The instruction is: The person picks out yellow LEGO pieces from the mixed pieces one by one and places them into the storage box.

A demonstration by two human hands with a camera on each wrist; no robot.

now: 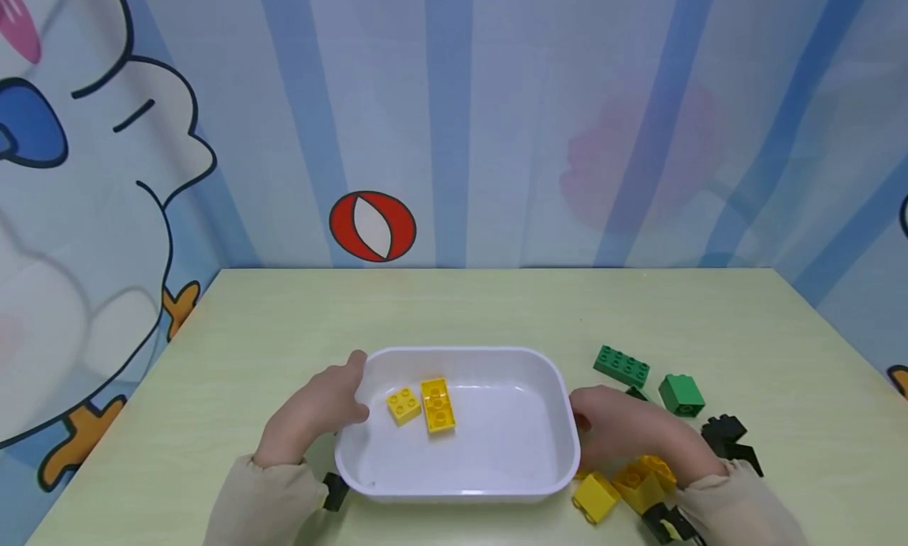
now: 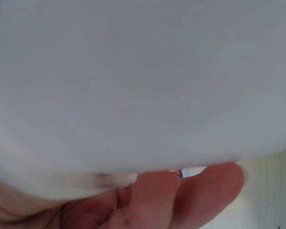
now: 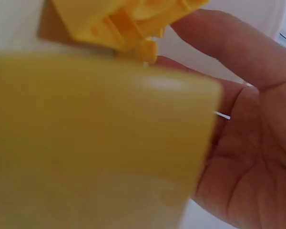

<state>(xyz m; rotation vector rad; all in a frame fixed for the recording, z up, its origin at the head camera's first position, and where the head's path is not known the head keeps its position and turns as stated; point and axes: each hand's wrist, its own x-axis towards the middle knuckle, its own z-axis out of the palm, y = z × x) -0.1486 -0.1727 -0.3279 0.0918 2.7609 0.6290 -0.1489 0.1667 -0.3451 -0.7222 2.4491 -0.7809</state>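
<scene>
Loose yellow bricks [image 1: 596, 497] lie beside the near right corner of the white tray [image 1: 511, 443], on the table [image 1: 461, 302]. The right hand [image 1: 624, 428] is at the tray's right end, thumb extended; whether it grips anything cannot be told. The left hand [image 1: 315, 408] grips the tray's left end, thumb over the rim. Two yellow bricks [image 1: 437, 406] rest in the tray's left half. Black bricks [image 1: 723, 432], then green bricks [image 1: 682, 396], lie toward the table's right edge.
</scene>
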